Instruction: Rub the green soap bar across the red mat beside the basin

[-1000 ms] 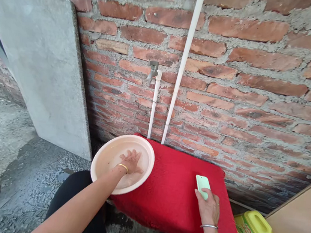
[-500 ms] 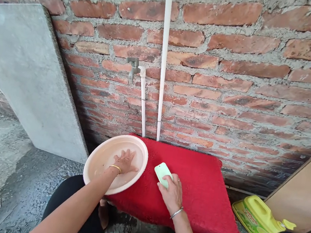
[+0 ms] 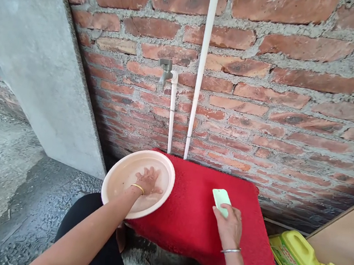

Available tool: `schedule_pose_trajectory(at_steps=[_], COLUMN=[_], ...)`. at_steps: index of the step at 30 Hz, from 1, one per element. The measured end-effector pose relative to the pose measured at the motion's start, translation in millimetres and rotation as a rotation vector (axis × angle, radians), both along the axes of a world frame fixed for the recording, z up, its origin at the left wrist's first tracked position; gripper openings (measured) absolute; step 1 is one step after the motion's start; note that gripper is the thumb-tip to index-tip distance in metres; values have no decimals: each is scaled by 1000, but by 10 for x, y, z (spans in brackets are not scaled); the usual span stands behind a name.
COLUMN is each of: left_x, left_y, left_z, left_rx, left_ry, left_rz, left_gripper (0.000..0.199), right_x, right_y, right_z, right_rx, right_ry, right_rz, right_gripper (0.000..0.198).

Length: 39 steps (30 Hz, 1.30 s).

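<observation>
Water was held in the pale basin, so filling was judged already done. The left hand was lowered into it, fingers spread wide and nothing seen gripped. A pale green object, flat and round-cornered, was held in the right hand, fingers closed round its near end. It was positioned over the right half of the cloth-covered worktop, well apart from the basin; its underside was hidden, and contact with the cloth could not be confirmed.

Work was judged to be under way, not finished: both hands were engaged, and nothing was seen rinsed, wrung out or laid aside. How much was left could not be read; no suds were made out on the red cloth, and its dampness could not be told.

The cloth was draped over the front edge, and the basin was set at the left end. A brick wall was noted behind, with a tap mounted above the basin; no flow was observed. A grey slab was leaned at left, beside wet concrete floor. A yellow jug was placed at right, near a tan board.
</observation>
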State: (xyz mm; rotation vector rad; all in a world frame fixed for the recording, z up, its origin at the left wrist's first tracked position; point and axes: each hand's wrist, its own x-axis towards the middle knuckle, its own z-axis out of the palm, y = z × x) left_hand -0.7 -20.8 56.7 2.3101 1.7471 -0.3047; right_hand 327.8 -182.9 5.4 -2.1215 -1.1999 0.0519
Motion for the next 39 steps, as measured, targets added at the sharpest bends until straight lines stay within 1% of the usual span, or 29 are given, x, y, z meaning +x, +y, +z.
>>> schedule_pose_trajectory(at_steps=[2, 4, 7, 9, 11, 14, 16, 19, 21, 22, 23, 25, 28, 30, 32, 33, 34, 36, 39], left_x=[4, 15, 33, 41, 45, 46, 46, 47, 48, 48, 48, 46, 43, 42, 43, 44, 45, 48, 51], left_y=[19, 30, 28, 18, 6, -4, -4, 8, 18, 23, 26, 26, 14, 4, -1, -2, 0, 6, 16], left_z=[-1, 10, 41, 66, 88, 104, 99, 75, 58, 51, 47, 45, 59, 74, 87, 91, 92, 88, 73], left_rx=[-51, -104, -135, -135, -137, -123, -112, -110, -116, -119, -122, -118, -104, -97, -103, -106, -109, -114, -109], left_ry=[24, 54, 70, 68, 68, 61, 56, 47, 37, 33, 30, 29, 26, 35, 48, 54, 57, 57, 58], left_rz=[0, 3, 8, -1, -8, -14, -19, -14, -10, -9, -10, -7, -10, -16, -22, -23, -23, -25, -30], left_gripper=[87, 100, 104, 104, 106, 105, 103, 104, 106, 106, 106, 106, 106, 105, 103, 103, 103, 104, 106], right_x=[-292, -623, -1021, -1130, -1082, -747, -420, 48, 237, 273, 264, 118, -337, -673, -925, -997, -1028, -981, -729], right_y=[110, 247, 440, 521, 545, 471, 362, 169, 72, 45, 35, 68, 213, 328, 423, 457, 481, 497, 455], right_z=[42, 68, 67, 43, 5, -61, -93, -96, -64, -42, -20, 12, 5, -25, -53, -62, -68, -73, -76], right_rx=[25, 19, -4, -27, -56, -67, -58, -59, -56, -48, -35, -2, 20, -1, -26, -36, -43, -59, -84], right_ry=[37, 47, -10, -58, -77, -52, -35, -23, -5, 9, 24, 52, 77, 62, 13, -13, -30, -24, 25], right_rz=[132, 248, 363, 394, 377, 290, 193, -2, -111, -147, -156, -100, 91, 221, 301, 314, 314, 314, 297], right_gripper=[29, 22, 15, 15, 15, 19, 27, 43, 51, 54, 56, 55, 39, 25, 17, 16, 16, 17, 25])
